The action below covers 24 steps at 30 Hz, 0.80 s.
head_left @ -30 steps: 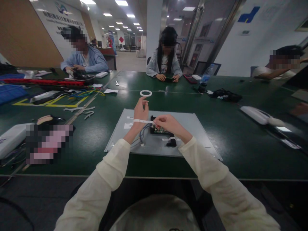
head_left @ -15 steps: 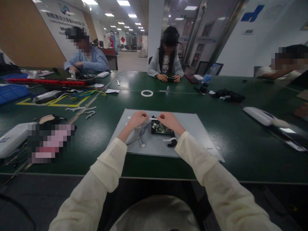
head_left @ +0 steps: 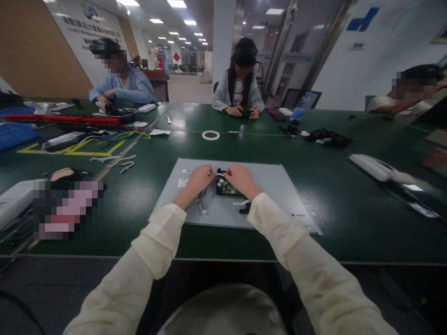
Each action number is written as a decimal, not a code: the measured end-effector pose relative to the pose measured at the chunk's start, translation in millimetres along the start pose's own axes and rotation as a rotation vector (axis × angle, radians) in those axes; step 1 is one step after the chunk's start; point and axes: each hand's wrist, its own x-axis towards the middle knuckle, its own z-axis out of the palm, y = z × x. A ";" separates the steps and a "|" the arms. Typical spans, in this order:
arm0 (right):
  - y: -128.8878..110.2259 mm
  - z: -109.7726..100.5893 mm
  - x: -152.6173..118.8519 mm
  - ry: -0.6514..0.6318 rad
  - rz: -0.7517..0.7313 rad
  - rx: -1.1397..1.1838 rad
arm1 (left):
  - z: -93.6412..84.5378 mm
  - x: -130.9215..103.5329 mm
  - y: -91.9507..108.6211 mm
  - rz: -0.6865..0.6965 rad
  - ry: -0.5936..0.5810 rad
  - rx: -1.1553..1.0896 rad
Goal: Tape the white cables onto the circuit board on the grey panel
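A short strip of white tape (head_left: pixel 220 175) spans the gap between my hands. My left hand (head_left: pixel 199 180) pinches its left end, and my right hand (head_left: pixel 243 178) pinches the other end. Just below the strip is a green circuit board (head_left: pixel 225 187) in a black frame, partly covered by my right hand. Both rest on a flat grey panel (head_left: pixel 279 197). Grey cables (head_left: pixel 201 203) run from the board's left side, passing beside my left hand. Near my right cuff, a second white strip (head_left: pixel 240 203) lies by a black piece (head_left: pixel 243 209).
Beyond the panel lies a white tape roll (head_left: pixel 211 135) on the green table (head_left: pixel 167 149). White hook-shaped pieces (head_left: pixel 127 166), a pink item (head_left: pixel 78 202) and a white case (head_left: pixel 17 200) are at left. Another white device (head_left: pixel 372 167) sits right. Several people sit around the table.
My hands have lowered the white strip slightly toward the top of the circuit board. My left hand now covers more of the cables. The whole view has shifted a little.
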 end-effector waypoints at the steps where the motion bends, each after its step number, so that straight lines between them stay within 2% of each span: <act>1: -0.7 -0.1 -0.5 0.003 0.001 -0.007 | 1.2 0.0 -0.2 0.006 0.003 0.006; 6: -3.0 -3.1 -3.6 0.009 0.010 -0.038 | 3.8 0.6 -1.4 0.003 0.017 0.048; 12: -5.0 -6.6 -8.6 0.069 0.020 -0.075 | -2.0 -2.5 -1.9 -0.055 0.070 0.105; 15: -4.3 -5.6 -8.8 0.073 0.017 -0.069 | -5.1 -5.0 -3.9 -0.062 0.061 0.156; 24: -1.2 -3.6 -9.4 0.080 0.020 -0.032 | -10.8 -7.2 -12.1 -0.238 0.020 0.240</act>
